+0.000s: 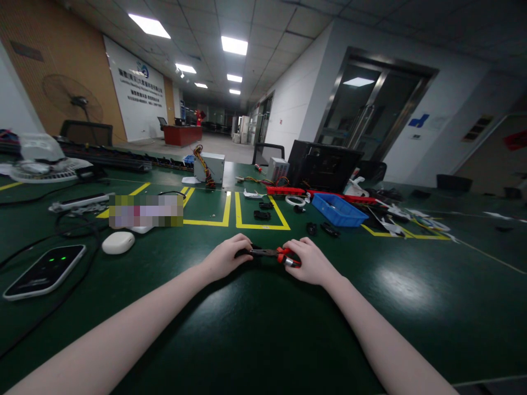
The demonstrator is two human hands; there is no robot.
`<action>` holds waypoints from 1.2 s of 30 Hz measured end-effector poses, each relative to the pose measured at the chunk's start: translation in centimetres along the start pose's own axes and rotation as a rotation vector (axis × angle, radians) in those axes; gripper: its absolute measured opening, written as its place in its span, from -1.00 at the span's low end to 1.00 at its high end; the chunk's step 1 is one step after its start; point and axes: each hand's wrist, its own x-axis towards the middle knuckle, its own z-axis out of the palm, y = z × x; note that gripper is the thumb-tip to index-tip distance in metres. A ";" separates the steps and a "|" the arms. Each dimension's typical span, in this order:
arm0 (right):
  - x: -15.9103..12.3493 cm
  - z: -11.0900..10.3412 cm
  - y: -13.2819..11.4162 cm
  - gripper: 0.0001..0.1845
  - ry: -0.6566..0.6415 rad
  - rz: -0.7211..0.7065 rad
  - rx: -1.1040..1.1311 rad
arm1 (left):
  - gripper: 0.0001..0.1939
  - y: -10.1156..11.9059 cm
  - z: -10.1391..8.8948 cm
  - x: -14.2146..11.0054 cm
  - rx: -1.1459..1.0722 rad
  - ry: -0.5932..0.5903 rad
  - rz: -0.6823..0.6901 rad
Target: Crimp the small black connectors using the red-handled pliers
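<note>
Both my hands meet low over the green table (263, 329) near its middle. My right hand (310, 262) is closed around the red handles of a pair of pliers (272, 253), whose dark jaws point left. My left hand (226, 255) is closed too, its fingers curled around a small dark part at the jaw tips; I cannot make that part out. Several small black parts (262, 214) lie just beyond, inside a yellow taped square.
A blue bin (338, 209) and red strips (285, 190) lie at the back right in front of a black computer case (323, 164). At the left are a white earbud case (118, 242), a dark device with green lights (45, 271), cables and a power strip (80, 202).
</note>
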 end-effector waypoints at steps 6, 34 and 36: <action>0.0 -0.1 -0.4 -0.83 -0.050 0.035 0.036 | -0.94 0.1 0.1 0.0 0.040 0.013 0.003; -0.1 -0.1 -0.1 -0.76 -0.041 0.048 0.024 | -0.69 1.0 -0.1 -0.3 0.120 -0.060 0.012; -0.1 -0.2 -0.2 -0.77 -0.072 0.071 0.035 | -0.70 0.9 0.0 -0.3 0.151 -0.071 0.017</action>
